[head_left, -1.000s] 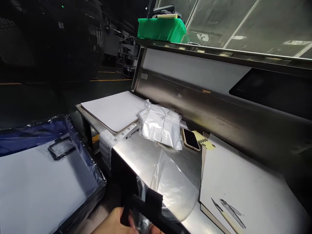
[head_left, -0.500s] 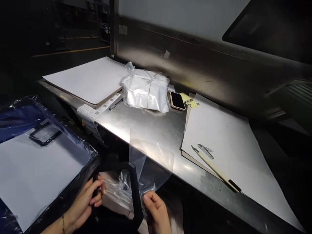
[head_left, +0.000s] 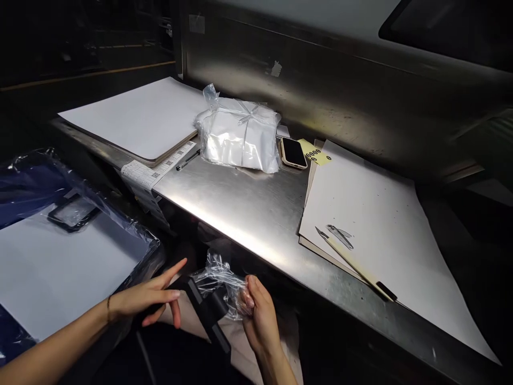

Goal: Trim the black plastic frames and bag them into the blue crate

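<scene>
My left hand (head_left: 150,299) is at a black plastic frame (head_left: 208,315), its index finger stretched out and the other fingers bent around the near end. The frame is tilted almost edge-on, and a short round black part sticks out from it. My right hand (head_left: 258,310) is closed on crumpled clear plastic film (head_left: 220,278), which lies against the frame's far side. Both hands are below the metal table's front edge, above my lap. Part of the frame is hidden behind my left fingers.
The metal table (head_left: 224,200) bears a tied bundle of clear plastic bags (head_left: 240,136), a phone (head_left: 294,152), a pen (head_left: 188,160), white board sheets (head_left: 136,120), and a craft knife (head_left: 352,262) beside nail clippers (head_left: 340,237). At left, a plastic-lined box (head_left: 140,251) contains another black frame (head_left: 72,214).
The black frame has turned from facing me to nearly edge-on. The film, spread out before, is now bunched at my right hand. My left index finger has straightened. The view has shifted slightly.
</scene>
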{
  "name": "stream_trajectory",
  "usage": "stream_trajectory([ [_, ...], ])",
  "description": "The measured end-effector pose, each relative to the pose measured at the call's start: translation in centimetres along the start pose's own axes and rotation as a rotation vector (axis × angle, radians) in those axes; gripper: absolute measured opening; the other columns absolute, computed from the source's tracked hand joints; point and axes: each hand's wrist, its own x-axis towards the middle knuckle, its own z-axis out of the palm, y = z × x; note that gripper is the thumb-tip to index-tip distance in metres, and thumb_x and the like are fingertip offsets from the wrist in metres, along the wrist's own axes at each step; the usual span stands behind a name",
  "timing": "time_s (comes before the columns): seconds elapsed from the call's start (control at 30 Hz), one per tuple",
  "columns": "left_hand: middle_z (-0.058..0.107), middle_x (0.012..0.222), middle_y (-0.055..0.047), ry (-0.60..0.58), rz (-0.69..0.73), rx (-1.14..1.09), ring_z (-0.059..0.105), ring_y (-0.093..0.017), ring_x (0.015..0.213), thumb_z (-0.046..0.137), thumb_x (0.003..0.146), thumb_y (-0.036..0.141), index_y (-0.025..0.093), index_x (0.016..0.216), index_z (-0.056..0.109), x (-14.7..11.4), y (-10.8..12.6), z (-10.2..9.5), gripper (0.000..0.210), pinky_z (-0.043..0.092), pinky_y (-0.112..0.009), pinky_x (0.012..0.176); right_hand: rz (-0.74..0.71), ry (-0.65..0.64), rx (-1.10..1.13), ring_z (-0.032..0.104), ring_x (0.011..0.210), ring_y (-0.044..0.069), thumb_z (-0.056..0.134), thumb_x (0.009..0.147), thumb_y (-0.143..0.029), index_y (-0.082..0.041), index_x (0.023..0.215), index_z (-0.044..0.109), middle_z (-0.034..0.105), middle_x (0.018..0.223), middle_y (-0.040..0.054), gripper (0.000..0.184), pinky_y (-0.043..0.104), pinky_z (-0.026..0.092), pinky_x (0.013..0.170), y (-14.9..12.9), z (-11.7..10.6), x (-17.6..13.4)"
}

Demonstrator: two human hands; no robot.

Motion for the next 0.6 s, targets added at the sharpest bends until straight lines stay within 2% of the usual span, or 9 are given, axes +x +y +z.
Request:
stream_trajectory([
  [0.07,0.071,0.074,-0.007,-0.057,-0.06,0.038,0.04,-0.003,0.03,0.047,0.082,0.028,0.02,0.135,-0.008,2.0,0.4,0.4,0.077,0.026,-0.017,0.036,-0.04,-0.076,-0.092,0.028,0.038,0.003,0.046,0.084,-0.036,-0.016,0.066,0.044,0.032,0.05,-0.0101,0.027,0.017,0.025,0.036,-0.4,0.4,0.6],
  [0.13,0.068,0.065,-0.002,-0.083,-0.097,0.069,0.038,-0.002,0.028,0.048,0.083,0.027,0.017,0.133,0.014,3.8,0.4,0.8,0.062,0.024,-0.015,0.031,-0.066,-0.165,-0.204,0.03,0.038,0.003,0.048,0.083,-0.035,-0.015,0.068,0.046,0.034,0.051,-0.01,0.026,0.017,0.028,0.038,-0.9,0.6,0.9],
  [0.2,0.061,0.057,0.004,-0.08,-0.111,0.095,0.035,-0.001,0.027,0.048,0.084,0.027,0.013,0.118,0.04,5.1,0.0,1.1,0.037,0.023,-0.014,0.028,-0.079,-0.256,-0.334,0.032,0.039,0.003,0.052,0.081,-0.036,-0.015,0.067,0.048,0.036,0.05,-0.0099,0.025,0.018,0.029,0.039,-1.6,0.6,0.8],
  [0.27,0.055,0.055,0.007,-0.048,-0.11,0.108,0.034,0.0,0.029,0.049,0.084,0.026,0.012,0.099,0.051,5.7,-0.4,1.3,0.021,0.024,-0.013,0.027,-0.092,-0.307,-0.474,0.036,0.043,0.005,0.057,0.076,-0.038,-0.015,0.065,0.052,0.039,0.05,-0.0087,0.026,0.019,0.031,0.043,-2.0,0.2,0.0],
  [0.33,0.051,0.053,0.008,0.009,-0.104,0.103,0.034,0.0,0.03,0.049,0.084,0.027,0.012,0.089,0.053,5.7,-1.0,1.2,0.016,0.025,-0.013,0.028,-0.111,-0.294,-0.61,0.042,0.052,0.008,0.061,0.072,-0.037,-0.016,0.062,0.056,0.047,0.052,-0.0056,0.024,0.021,0.034,0.05,-2.1,-0.7,-1.2],
  [0.43,0.046,0.051,0.009,0.119,-0.104,0.072,0.032,0.0,0.03,0.046,0.085,0.03,0.012,0.082,0.053,5.2,-2.1,0.8,0.019,0.026,-0.013,0.028,-0.12,-0.201,-0.76,0.048,0.062,0.012,0.061,0.071,-0.035,-0.021,0.066,0.061,0.055,0.06,-0.0025,0.015,0.022,0.036,0.06,-0.6,-2.3,-3.4],
  [0.53,0.046,0.051,0.009,0.218,-0.127,0.034,0.032,-0.001,0.031,0.044,0.085,0.033,0.012,0.081,0.053,4.6,-3.5,0.3,0.023,0.027,-0.014,0.029,-0.089,-0.133,-0.827,0.05,0.055,0.013,0.062,0.07,-0.031,-0.023,0.077,0.063,0.056,0.057,-0.0019,0.011,0.022,0.037,0.054,2.6,-3.1,-6.0],
  [0.6,0.047,0.053,0.008,0.27,-0.158,0.017,0.034,-0.001,0.033,0.043,0.086,0.034,0.012,0.081,0.053,4.4,-4.4,0.0,0.024,0.028,-0.014,0.03,-0.066,-0.117,-0.845,0.051,0.052,0.015,0.061,0.068,-0.027,-0.023,0.082,0.065,0.057,0.055,-0.0008,0.014,0.023,0.039,0.053,5.0,-2.7,-7.8],
])
